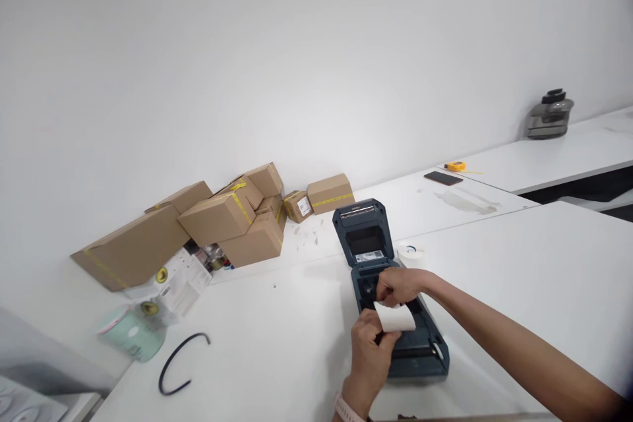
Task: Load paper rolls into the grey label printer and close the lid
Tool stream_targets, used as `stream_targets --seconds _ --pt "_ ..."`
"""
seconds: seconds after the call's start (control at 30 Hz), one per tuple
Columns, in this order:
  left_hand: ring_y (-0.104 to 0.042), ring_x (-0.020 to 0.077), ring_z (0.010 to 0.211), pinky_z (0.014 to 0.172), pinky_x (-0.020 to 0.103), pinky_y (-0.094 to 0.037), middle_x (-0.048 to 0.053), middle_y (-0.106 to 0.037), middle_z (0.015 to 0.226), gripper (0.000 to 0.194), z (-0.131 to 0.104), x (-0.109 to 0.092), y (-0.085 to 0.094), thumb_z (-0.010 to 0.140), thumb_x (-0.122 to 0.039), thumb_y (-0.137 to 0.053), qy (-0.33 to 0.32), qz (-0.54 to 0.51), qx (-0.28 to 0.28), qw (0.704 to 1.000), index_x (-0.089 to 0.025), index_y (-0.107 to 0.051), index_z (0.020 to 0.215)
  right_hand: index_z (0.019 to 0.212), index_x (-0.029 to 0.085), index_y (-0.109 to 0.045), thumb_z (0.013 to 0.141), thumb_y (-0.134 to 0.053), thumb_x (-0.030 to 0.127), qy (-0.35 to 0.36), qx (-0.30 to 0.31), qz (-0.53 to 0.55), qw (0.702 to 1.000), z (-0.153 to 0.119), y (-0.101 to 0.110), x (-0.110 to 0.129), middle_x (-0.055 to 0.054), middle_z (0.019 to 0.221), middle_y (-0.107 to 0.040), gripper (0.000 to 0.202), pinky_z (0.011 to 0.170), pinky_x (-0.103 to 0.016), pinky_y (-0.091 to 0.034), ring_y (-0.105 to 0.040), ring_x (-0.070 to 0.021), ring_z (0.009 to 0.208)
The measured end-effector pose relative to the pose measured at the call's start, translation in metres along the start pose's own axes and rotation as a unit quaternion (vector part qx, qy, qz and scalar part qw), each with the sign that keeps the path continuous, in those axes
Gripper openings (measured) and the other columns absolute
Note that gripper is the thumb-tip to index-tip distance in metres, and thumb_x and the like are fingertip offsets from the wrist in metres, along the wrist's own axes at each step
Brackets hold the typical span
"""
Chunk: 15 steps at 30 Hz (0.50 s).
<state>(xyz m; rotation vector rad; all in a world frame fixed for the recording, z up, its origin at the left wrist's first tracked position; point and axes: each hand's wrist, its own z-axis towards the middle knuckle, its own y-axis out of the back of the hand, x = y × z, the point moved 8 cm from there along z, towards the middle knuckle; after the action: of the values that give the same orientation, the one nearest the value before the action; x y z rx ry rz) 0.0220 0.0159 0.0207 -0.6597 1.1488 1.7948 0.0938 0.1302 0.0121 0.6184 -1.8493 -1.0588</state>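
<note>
A dark blue-grey label printer [420,353] stands on the white table with its lid [363,231] tipped up and back. Over its open body, my left hand [368,349] pinches a strip of white label paper [395,318] at its near end. My right hand [401,285] reaches in from the right with its fingers curled down inside the printer, at the paper's far end. Whatever those fingertips grip is hidden. A pink band [349,409] is around my left wrist.
Behind the printer lies a white roll [411,252]. Brown cardboard boxes [257,241] are piled along the wall. A black curved cable [173,366] and a mint-green container [136,335] sit at left. Farther right are a phone [443,178], a yellow tape measure [455,165] and a dark jug [550,117].
</note>
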Motion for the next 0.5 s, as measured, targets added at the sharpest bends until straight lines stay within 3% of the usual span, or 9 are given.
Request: stream_targets --seconds 0.1,0.3,0.5 --pt "-0.066 0.0217 0.085 0.079 0.034 -0.052 0.004 -0.077 0.086 0.018 -0.008 -0.002 -0.001 0.08 -0.007 -0.069 -0.038 0.013 -0.002 0.999 -0.022 -0.078 0.086 0.084 0.018 -0.075 0.081 -0.064 0.033 0.006 -0.017 0.037 0.999 -0.001 0.002 -0.002 0.003 0.073 -0.07 0.018 0.064 -0.025 -0.043 -0.063 -0.0156 0.071" --pt "-0.069 0.0238 0.086 0.077 0.037 -0.055 0.007 -0.077 0.084 0.015 -0.024 -0.009 -0.006 0.083 -0.012 -0.069 -0.118 0.054 -0.011 0.992 -0.021 -0.077 0.089 0.101 0.017 -0.077 0.07 -0.07 0.028 -0.002 -0.046 0.075 0.996 -0.001 0.002 -0.007 -0.004 0.094 -0.077 0.034 0.067 -0.023 -0.047 -0.068 -0.0188 0.083" --pt "-0.073 0.0264 0.098 0.096 0.048 -0.055 0.007 -0.079 0.094 0.023 -0.039 -0.003 -0.012 0.085 -0.017 -0.067 -0.124 0.083 -0.003 0.989 -0.027 -0.075 0.103 0.095 0.021 -0.08 0.071 -0.066 0.023 -0.009 -0.074 0.04 0.996 -0.003 0.003 -0.004 -0.004 0.091 -0.078 0.027 0.071 -0.027 -0.046 -0.07 -0.0215 0.083"
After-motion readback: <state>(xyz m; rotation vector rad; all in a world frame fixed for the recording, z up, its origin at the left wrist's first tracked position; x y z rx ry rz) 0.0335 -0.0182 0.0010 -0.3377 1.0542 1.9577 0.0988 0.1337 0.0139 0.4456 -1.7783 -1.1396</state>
